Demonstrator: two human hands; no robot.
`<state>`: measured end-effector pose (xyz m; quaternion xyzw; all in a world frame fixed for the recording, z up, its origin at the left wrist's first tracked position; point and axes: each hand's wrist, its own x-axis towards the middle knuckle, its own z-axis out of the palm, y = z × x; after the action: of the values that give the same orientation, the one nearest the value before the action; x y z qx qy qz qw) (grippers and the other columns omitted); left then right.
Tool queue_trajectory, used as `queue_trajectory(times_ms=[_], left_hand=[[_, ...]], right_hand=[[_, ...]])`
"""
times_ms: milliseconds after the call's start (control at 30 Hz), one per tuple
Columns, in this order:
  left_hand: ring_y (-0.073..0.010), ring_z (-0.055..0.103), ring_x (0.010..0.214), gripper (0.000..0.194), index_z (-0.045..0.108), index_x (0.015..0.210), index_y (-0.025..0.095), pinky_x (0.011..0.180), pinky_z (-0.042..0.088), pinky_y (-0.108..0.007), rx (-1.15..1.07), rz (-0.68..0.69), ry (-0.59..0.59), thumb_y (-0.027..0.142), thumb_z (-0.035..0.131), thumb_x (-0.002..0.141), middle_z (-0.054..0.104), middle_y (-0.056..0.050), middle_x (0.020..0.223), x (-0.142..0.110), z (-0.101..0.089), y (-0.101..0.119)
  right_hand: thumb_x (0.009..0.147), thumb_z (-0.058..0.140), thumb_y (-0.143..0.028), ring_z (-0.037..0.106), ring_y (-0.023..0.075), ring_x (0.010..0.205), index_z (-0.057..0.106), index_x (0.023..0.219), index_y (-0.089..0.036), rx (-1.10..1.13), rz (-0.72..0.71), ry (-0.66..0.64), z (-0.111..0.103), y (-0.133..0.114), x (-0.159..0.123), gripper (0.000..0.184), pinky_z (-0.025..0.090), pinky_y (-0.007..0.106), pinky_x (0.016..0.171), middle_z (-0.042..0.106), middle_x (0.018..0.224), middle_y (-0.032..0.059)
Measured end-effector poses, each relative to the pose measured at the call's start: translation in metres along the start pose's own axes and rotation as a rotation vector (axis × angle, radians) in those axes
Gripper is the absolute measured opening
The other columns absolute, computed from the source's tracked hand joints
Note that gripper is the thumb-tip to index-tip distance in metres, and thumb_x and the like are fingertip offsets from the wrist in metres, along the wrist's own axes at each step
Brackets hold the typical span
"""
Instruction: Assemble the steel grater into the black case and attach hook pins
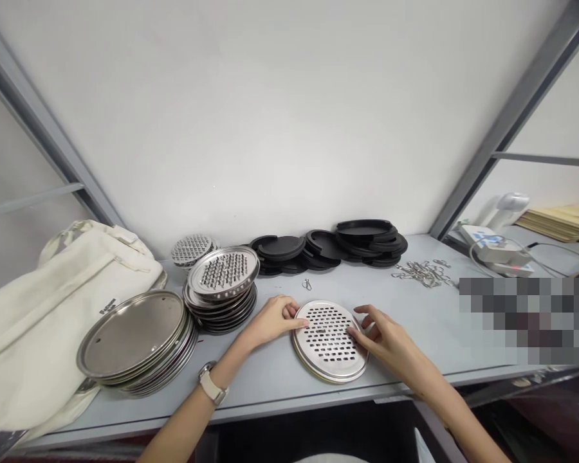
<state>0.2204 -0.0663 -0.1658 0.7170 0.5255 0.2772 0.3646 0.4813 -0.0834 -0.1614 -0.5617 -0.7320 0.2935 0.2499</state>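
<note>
In front of me on the table lies a round metal grater disc (325,350) with rows of slots, resting on another round piece whose yellowish edge shows below. My left hand (275,319) grips its left rim, thumb on top and fingers curled at the side. On the right rim, my right hand (383,334) has its thumb on the surface and its other fingers bent by the edge. Just behind the disc is a small metal clip (307,284). Left of my left hand rises a stack of metal discs topped by a grater disc (224,271).
Large round metal plates (135,334) are stacked at the left beside a cream bag (58,308). Along the wall sit black round holders (282,247) and a smaller grater stack (192,249). A pile of metal clips (427,273) lies right, before a white device (499,251) with cables.
</note>
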Motion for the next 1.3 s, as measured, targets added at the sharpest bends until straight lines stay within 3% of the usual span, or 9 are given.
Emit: queue_trajectory(times_ms=[133, 400, 667, 800, 967, 1133, 1300], left_hand=[[-0.0140, 0.053, 0.068, 0.047, 0.064, 0.091, 0.013, 0.059, 0.041, -0.023, -0.062, -0.019, -0.060, 0.050, 0.072, 0.063, 0.060, -0.004, 0.082, 0.001, -0.004, -0.001], [-0.0147, 0.056, 0.074, 0.047, 0.064, 0.095, 0.011, 0.066, 0.045, -0.025, -0.222, -0.060, -0.163, 0.039, 0.077, 0.060, 0.063, -0.006, 0.082, 0.003, -0.009, -0.003], [-0.0189, 0.060, 0.085, 0.050, 0.063, 0.105, 0.012, 0.080, 0.046, -0.032, -0.281, -0.057, -0.274, 0.035, 0.076, 0.063, 0.065, -0.011, 0.097, 0.003, -0.015, -0.006], [-0.0203, 0.060, 0.086, 0.057, 0.061, 0.109, 0.012, 0.078, 0.047, -0.032, -0.272, -0.061, -0.269, 0.038, 0.078, 0.061, 0.065, -0.012, 0.098, 0.003, -0.015, -0.009], [-0.0187, 0.058, 0.084, 0.062, 0.059, 0.111, 0.012, 0.077, 0.048, -0.032, -0.282, -0.057, -0.266, 0.036, 0.080, 0.058, 0.063, -0.010, 0.093, 0.003, -0.015, -0.008], [-0.0166, 0.057, 0.083, 0.070, 0.050, 0.120, 0.015, 0.075, 0.048, -0.032, -0.316, -0.068, -0.247, 0.030, 0.080, 0.059, 0.055, -0.012, 0.105, -0.001, -0.018, -0.004], [-0.0167, 0.056, 0.084, 0.063, 0.051, 0.117, 0.015, 0.077, 0.047, -0.033, -0.329, -0.048, -0.233, 0.027, 0.079, 0.062, 0.056, -0.011, 0.101, -0.002, -0.019, -0.004]], right_hand=[[0.079, 0.051, -0.047, 0.056, 0.0128, 0.056, 0.051, 0.106, -0.020, 0.006, 0.002, -0.013, 0.000, -0.005, -0.004, 0.038, 0.050, 0.029, 0.059, 0.057, 0.090, 0.0047], [0.076, 0.056, -0.048, 0.061, 0.0151, 0.069, 0.044, 0.117, -0.023, -0.047, -0.011, -0.053, -0.004, -0.011, -0.013, 0.050, 0.053, 0.031, 0.070, 0.052, 0.105, 0.0065], [0.074, 0.061, -0.048, 0.055, 0.0251, 0.105, 0.036, 0.129, -0.028, -0.126, -0.133, -0.112, -0.005, -0.017, -0.029, 0.063, 0.049, 0.035, 0.084, 0.046, 0.120, 0.0090], [0.074, 0.063, -0.047, 0.053, 0.0269, 0.110, 0.036, 0.129, -0.028, -0.180, -0.154, -0.106, -0.003, -0.022, -0.034, 0.064, 0.049, 0.037, 0.086, 0.047, 0.118, 0.0096], [0.073, 0.066, -0.045, 0.055, 0.0262, 0.104, 0.039, 0.128, -0.025, -0.252, -0.226, -0.039, 0.007, -0.013, -0.034, 0.065, 0.049, 0.037, 0.085, 0.051, 0.112, 0.0101], [0.069, 0.068, -0.048, 0.058, 0.0261, 0.097, 0.039, 0.127, -0.023, -0.357, -0.232, 0.085, 0.022, -0.001, -0.035, 0.069, 0.049, 0.037, 0.080, 0.053, 0.112, 0.0107], [0.068, 0.064, -0.056, 0.057, 0.0358, 0.098, 0.044, 0.126, -0.020, -0.632, -0.286, 0.303, 0.038, -0.002, -0.038, 0.072, 0.039, 0.052, 0.086, 0.056, 0.113, 0.0189]])
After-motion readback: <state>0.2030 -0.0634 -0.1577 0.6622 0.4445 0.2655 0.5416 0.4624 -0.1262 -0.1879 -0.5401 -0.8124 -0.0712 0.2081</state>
